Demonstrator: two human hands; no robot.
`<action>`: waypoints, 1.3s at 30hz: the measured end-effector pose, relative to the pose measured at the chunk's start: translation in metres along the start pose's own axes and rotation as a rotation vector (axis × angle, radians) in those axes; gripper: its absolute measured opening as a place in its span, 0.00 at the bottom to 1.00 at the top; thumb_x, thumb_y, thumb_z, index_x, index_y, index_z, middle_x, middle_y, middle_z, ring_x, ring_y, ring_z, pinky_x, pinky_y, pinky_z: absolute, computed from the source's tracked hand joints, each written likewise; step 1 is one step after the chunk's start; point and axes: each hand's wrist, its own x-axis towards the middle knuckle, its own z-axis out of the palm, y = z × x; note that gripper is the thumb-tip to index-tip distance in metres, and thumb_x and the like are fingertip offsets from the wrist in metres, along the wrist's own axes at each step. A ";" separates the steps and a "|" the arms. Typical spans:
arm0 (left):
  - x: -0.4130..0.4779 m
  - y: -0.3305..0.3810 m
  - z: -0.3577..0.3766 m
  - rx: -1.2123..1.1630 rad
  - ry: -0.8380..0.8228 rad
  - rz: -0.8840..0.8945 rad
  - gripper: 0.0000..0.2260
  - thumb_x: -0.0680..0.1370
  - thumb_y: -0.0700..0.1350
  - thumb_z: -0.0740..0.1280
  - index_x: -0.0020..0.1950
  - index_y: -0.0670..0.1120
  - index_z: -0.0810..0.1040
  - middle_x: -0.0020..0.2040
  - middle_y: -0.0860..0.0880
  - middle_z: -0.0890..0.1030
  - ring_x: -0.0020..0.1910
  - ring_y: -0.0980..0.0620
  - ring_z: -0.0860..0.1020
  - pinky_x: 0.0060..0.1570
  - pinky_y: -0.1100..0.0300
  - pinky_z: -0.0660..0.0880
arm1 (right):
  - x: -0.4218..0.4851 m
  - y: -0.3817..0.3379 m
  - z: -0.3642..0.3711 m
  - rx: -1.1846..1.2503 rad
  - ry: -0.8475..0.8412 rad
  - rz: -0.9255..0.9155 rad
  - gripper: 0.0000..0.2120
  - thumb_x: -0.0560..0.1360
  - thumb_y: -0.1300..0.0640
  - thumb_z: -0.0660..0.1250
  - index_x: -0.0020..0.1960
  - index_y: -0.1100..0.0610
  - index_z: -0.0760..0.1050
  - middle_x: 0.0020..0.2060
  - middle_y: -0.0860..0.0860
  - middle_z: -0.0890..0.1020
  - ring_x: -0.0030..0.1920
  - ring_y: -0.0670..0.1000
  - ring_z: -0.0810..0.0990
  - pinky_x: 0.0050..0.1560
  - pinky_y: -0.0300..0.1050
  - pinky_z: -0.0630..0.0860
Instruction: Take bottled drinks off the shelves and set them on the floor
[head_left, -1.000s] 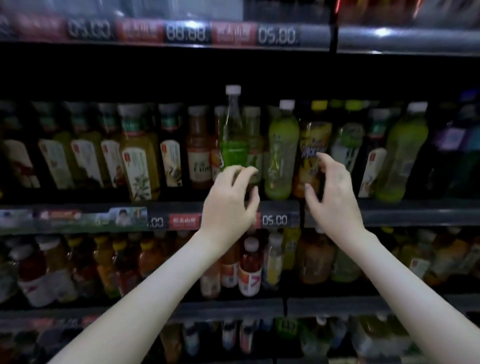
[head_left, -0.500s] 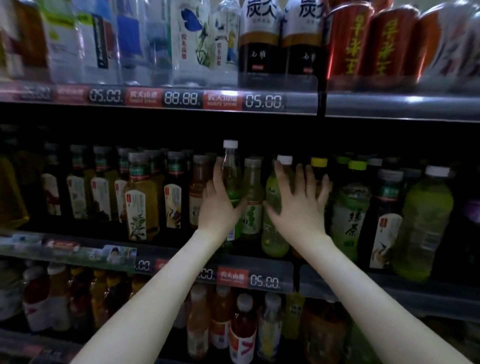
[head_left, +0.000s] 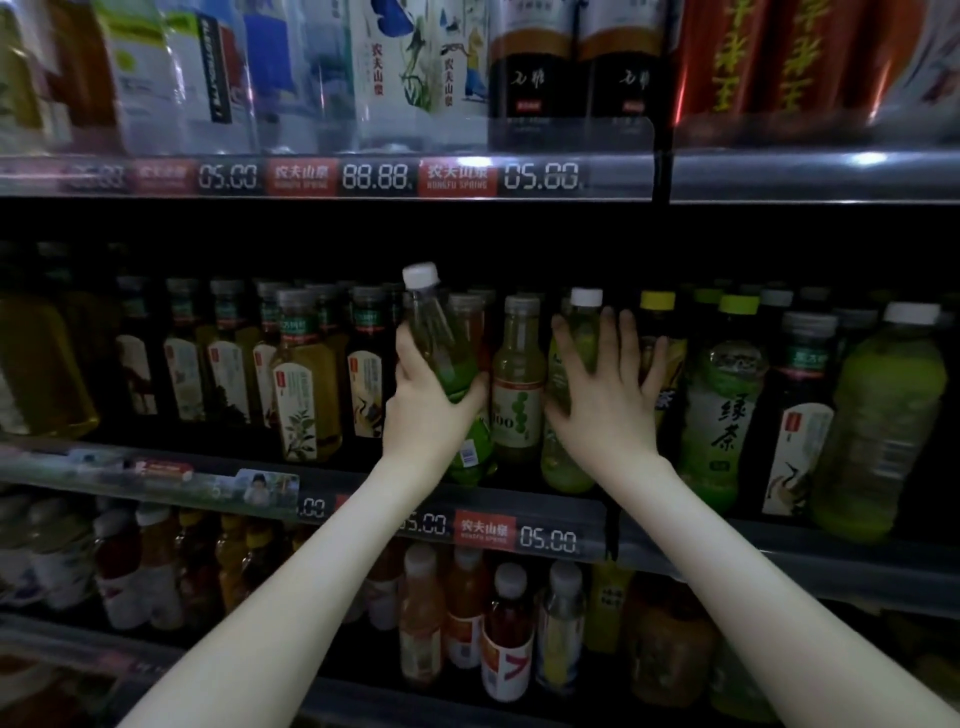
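Observation:
My left hand grips a slim green-labelled bottle with a white cap around its middle; the bottle tilts to the left at the front of the middle shelf. My right hand lies against a green drink bottle with a white cap, thumb low on its left side and fingers spread straight up over it and the yellow-capped bottle beside it. A pale bottle with a brown cap stands between the two hands.
Rows of tea and juice bottles fill the middle shelf on both sides. The upper shelf carries water bottles, dark bottles and red cans behind a price strip. The lower shelf holds orange and red drinks. Shelves sit close together.
My left hand has closed round the slim green bottle and tipped it leftward. My right hand has slid up a little on the green bottle. The view has moved closer to the shelf.

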 end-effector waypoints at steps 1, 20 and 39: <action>-0.004 0.001 -0.004 -0.019 -0.012 0.022 0.41 0.74 0.58 0.68 0.75 0.57 0.42 0.71 0.43 0.67 0.60 0.42 0.76 0.53 0.49 0.77 | -0.002 -0.004 -0.004 0.067 0.006 -0.008 0.38 0.74 0.43 0.65 0.78 0.48 0.51 0.76 0.63 0.56 0.76 0.60 0.46 0.71 0.60 0.32; -0.048 0.066 -0.025 -0.193 -0.350 0.589 0.41 0.68 0.50 0.76 0.67 0.55 0.48 0.63 0.45 0.75 0.46 0.44 0.82 0.39 0.55 0.77 | -0.044 -0.032 -0.127 1.073 -0.136 0.155 0.22 0.74 0.61 0.71 0.62 0.54 0.65 0.48 0.40 0.79 0.52 0.41 0.80 0.52 0.37 0.76; -0.008 0.072 0.087 0.008 -0.285 0.081 0.46 0.74 0.53 0.70 0.76 0.56 0.36 0.61 0.40 0.77 0.48 0.41 0.80 0.42 0.52 0.78 | -0.059 0.079 -0.114 0.906 -0.277 0.374 0.25 0.70 0.48 0.74 0.62 0.45 0.67 0.54 0.37 0.77 0.53 0.34 0.75 0.48 0.32 0.72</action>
